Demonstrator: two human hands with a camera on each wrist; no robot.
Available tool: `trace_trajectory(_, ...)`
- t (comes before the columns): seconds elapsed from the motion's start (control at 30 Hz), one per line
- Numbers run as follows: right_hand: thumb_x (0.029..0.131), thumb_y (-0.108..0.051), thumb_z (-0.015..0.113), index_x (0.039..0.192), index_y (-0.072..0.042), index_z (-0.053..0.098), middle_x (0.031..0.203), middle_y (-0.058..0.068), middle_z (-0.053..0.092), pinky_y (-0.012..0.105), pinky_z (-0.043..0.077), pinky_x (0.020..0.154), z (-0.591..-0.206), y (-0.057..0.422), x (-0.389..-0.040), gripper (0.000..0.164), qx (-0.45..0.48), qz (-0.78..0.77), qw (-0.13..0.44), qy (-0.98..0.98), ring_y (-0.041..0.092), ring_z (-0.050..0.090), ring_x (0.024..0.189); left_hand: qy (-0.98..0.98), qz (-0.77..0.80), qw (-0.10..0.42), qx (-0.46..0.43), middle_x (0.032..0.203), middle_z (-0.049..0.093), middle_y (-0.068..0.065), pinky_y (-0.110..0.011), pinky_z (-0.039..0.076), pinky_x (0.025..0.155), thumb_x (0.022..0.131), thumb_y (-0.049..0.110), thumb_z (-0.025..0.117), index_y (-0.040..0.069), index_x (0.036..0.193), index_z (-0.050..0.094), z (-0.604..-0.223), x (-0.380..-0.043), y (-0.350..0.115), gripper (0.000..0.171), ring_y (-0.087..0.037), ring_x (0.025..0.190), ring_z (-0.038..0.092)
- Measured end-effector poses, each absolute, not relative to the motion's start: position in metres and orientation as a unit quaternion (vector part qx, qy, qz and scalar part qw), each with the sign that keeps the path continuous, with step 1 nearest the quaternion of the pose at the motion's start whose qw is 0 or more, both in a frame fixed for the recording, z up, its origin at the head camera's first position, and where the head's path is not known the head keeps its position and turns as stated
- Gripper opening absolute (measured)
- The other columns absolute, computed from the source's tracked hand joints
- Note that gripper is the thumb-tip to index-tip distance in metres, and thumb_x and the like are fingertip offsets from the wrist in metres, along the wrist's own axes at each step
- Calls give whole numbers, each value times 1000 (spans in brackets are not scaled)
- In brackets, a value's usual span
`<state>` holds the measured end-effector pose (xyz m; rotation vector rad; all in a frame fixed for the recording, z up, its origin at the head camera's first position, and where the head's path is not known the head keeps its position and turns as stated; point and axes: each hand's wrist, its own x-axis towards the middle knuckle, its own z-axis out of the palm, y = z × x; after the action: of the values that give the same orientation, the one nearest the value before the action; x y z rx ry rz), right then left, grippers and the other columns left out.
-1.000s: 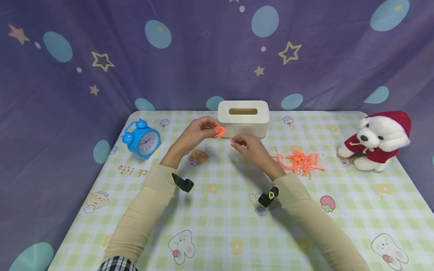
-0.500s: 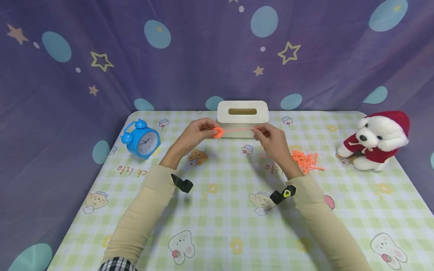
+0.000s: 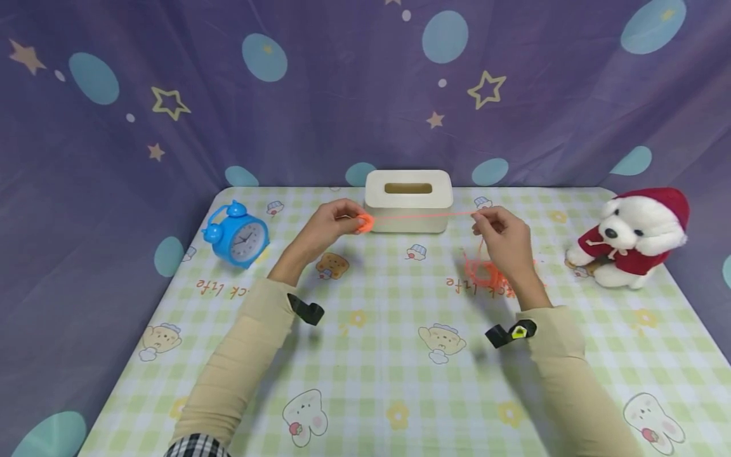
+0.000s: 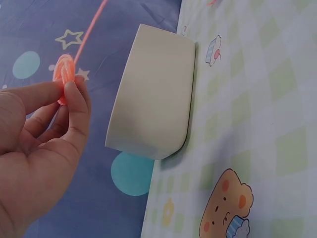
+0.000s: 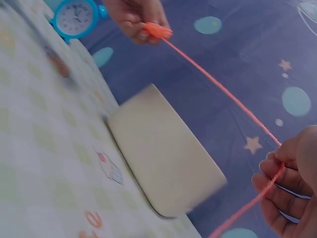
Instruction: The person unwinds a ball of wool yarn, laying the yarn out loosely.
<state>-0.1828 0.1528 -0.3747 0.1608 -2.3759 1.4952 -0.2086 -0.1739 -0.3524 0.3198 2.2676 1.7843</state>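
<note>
My left hand (image 3: pixel 333 226) pinches a small wound bundle of orange yarn (image 4: pixel 64 74) between thumb and fingers, held up above the table. From that bundle a taut strand (image 5: pixel 223 89) runs across to my right hand (image 3: pixel 505 244), whose thumb and forefinger pinch it. Past the right fingers the yarn hangs down, as the right wrist view also shows, toward a loose orange tangle (image 3: pixel 485 274) on the tablecloth. Part of that tangle is hidden behind the right hand and wrist.
Behind the taut strand stands a cream tissue box (image 3: pixel 408 190) with a slot in its top. A blue alarm clock (image 3: pixel 242 238) is at the left, a white plush dog (image 3: pixel 634 238) in red at the right. A checked tablecloth (image 3: pixel 371 368) covers the table.
My right hand has moved right, away from the left, drawing the strand between them longer and straight. The left hand stays in place with the bundle.
</note>
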Motion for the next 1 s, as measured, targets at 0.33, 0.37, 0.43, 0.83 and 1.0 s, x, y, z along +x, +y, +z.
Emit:
trace_trajectory(0.33,94,-20,61,101,0,69,75,-3,68,16,41,57,-370,181,-177,22,9,520,191,-832,-3,60,65,776,610,119,109,106,66,-7,-32,55,85,94,11,61,5,108,63,-354,-209,-174,15,-19,94,63)
trace_trajectory(0.37,94,-21,62,101,-1,69,74,-7,67,16,40,56,-374,186,-179,23,5,522,196,-830,-2,61,65,776,609,120,109,106,66,-7,-32,55,85,94,12,61,5,108,62,-354,-209,-175,15,-19,94,63)
trace_trajectory(0.43,94,-25,62,102,-3,69,73,-16,64,16,40,55,-380,195,-183,24,-10,522,203,-828,-2,61,66,777,608,121,109,107,65,-7,-31,55,85,94,12,61,5,108,62,-354,-209,-175,16,-18,94,63)
trace_trajectory(0.83,93,-30,62,99,-6,70,67,-25,59,15,36,49,-386,229,-180,26,-54,490,252,-833,-4,59,61,781,602,127,107,108,63,-6,-32,55,85,94,13,61,6,110,61,-357,-210,-178,17,-19,94,63)
trace_trajectory(1.0,94,-30,62,99,-6,70,67,-26,59,12,37,50,-388,237,-177,25,-67,488,242,-836,-7,58,62,784,595,131,121,109,63,-5,-31,55,83,95,15,61,7,112,62,-357,-211,-179,20,-19,95,62)
